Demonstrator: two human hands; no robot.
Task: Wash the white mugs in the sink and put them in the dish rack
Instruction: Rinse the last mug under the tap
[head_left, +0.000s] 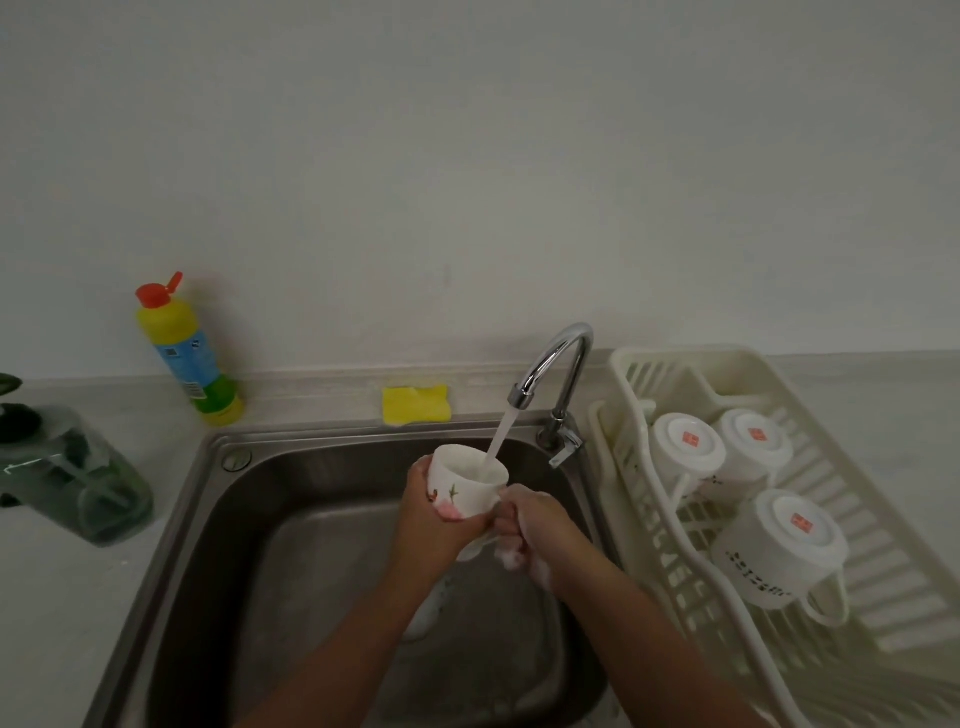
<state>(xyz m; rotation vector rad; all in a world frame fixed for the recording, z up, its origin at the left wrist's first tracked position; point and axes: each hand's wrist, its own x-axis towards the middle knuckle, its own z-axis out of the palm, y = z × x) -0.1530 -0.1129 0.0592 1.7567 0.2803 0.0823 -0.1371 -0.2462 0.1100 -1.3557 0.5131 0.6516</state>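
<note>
Gripped in both hands: one white ceramic mug with a floral print (467, 486), held tilted above the stainless-steel sink basin (311, 545), near its back right corner. The body is clasped by the left hand (434, 519); the foamy right hand (535, 530) is curled tight at the handle side.

Cream plastic dish rack (649, 374), set against the sink's right edge: three upturned white mugs (688, 452) are stored in it, two toward the far end and one nearer.

Chrome swan-neck tap (558, 358), at the sink's back right corner: water is being delivered into the held mug's mouth.

Yellow detergent bottle with a red flip cap (192, 358), beyond the sink's back left corner.

Yellow sponge (415, 405), on the sink's back edge.

Handling: the mug is judged rigid, fairly light, breakable and slick with suds. It is best taken by the handle or wrapped round the body.

Obscured: the handle is covered by the right hand. A pale object (426, 613) on the basin floor, beneath the forearms, cannot be identified. A dark translucent container (78, 483) is cut off at the left.
</note>
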